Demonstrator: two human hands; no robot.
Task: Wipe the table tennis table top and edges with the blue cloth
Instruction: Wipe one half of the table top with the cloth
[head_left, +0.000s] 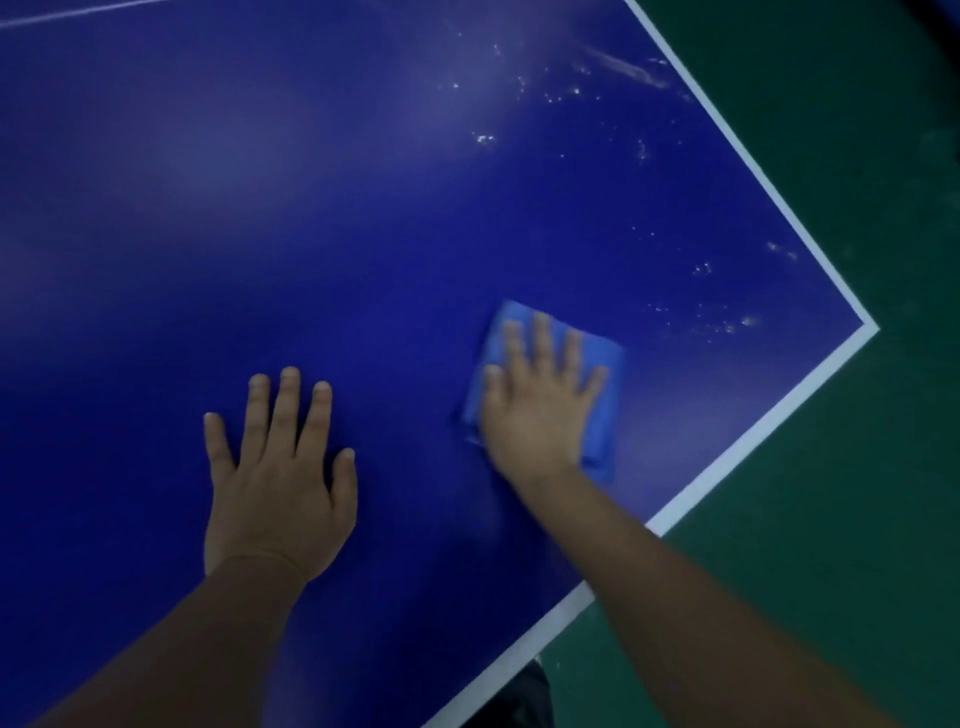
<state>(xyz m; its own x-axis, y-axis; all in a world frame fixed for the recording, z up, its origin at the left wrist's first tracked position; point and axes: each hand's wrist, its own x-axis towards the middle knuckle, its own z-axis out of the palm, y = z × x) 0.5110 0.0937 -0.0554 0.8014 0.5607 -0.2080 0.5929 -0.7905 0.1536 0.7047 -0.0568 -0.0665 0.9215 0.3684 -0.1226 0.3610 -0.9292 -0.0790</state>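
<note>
**Step in hand: wiping the top near the corner**

Position. The blue cloth (612, 415), folded into a pad, lies flat on the table tennis surface (363, 208), a little in from the near white edge line (753, 447) and short of the corner (868, 328). The right hand (540, 410) presses on the cloth with straight, spread fingers and does not grip it. The left hand (275, 493) lies flat on the bare surface, well apart from the cloth, fingers straight and holding nothing; it appears to serve as a brace.

Condition of the surface. White specks (727, 322) show between the cloth and the corner. More specks and a pale smear (631, 67) lie further away along the far edge line. The area round both hands looks uniformly blue. The task therefore appears partly done, with the edges judged not yet treated.

Recommended procedure.
- Keep the palm and all the fingers on the pad so that pressure spreads evenly.
- Work in straight, overlapping passes toward the corner, then along the far line.
- Stop each pass at the white line. An overrun could carry the cloth off onto the green floor (831, 519).
- Turn the pad to a fresh face if residue streaks.
- For the edges, wrap the cloth over the rim.
</note>
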